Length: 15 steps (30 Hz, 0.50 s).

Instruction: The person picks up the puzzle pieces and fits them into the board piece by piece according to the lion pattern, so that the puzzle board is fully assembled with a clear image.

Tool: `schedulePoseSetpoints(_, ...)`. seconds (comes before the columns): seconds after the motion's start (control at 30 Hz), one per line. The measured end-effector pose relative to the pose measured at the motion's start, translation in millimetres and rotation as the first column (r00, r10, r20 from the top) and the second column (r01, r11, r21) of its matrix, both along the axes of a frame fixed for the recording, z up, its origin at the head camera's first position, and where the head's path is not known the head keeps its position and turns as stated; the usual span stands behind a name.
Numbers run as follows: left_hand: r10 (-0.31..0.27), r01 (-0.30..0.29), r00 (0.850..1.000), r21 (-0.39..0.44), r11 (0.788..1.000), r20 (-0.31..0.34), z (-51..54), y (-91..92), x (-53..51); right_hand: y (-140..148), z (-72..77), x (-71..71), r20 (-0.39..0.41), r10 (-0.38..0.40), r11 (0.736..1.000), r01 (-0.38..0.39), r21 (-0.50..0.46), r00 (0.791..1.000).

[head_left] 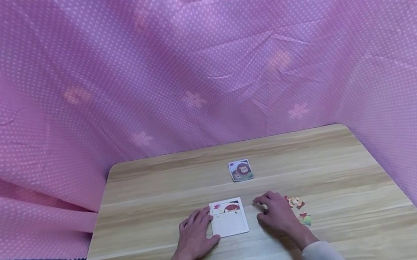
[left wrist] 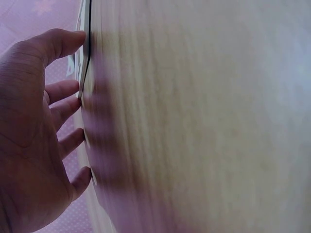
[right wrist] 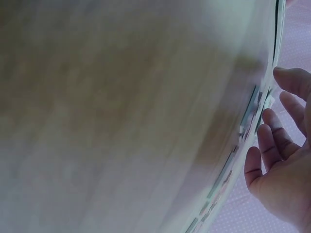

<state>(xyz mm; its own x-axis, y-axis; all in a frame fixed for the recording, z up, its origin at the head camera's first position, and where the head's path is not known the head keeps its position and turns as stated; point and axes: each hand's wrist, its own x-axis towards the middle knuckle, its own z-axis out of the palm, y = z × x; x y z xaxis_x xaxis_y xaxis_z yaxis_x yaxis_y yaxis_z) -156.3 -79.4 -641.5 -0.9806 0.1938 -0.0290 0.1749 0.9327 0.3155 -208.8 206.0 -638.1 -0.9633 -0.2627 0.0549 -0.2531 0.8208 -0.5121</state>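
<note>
A white square puzzle board (head_left: 230, 226) lies in the middle of the table. Joined puzzle pieces (head_left: 225, 208) with a pink and a brown patch fill its upper part. My left hand (head_left: 196, 237), fingers spread, rests at the board's left side; the left wrist view has the thumb (left wrist: 73, 42) touching the board's edge (left wrist: 86, 53). Between the board and the loose puzzle pieces (head_left: 295, 201) is my right hand (head_left: 281, 215), its fingers loosely bent low over the table. Nothing shows between them in the right wrist view, where pieces (right wrist: 249, 111) appear edge-on.
Behind the board lies a picture card (head_left: 241, 170) with a lion on it, perhaps the top of a stack. Another loose piece, partly green (head_left: 306, 219), is beside the right wrist. Pink dotted cloth (head_left: 199, 76) hangs around the wooden table (head_left: 151, 181).
</note>
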Motion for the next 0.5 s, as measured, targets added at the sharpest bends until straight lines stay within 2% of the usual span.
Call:
schedulePoseSetpoints(0.33,-0.012,0.012,1.000,0.003,1.000,-0.014,2.3,-0.6,13.0,13,4.7,18.4,0.023,-0.033,0.999,0.033,0.024,0.999)
schedulePoseSetpoints(0.5,-0.012,0.012,1.000,0.006,1.000,-0.021,2.4,0.1,16.4,19,3.4,22.6,-0.039,-0.033,0.998,0.036,0.057,0.999)
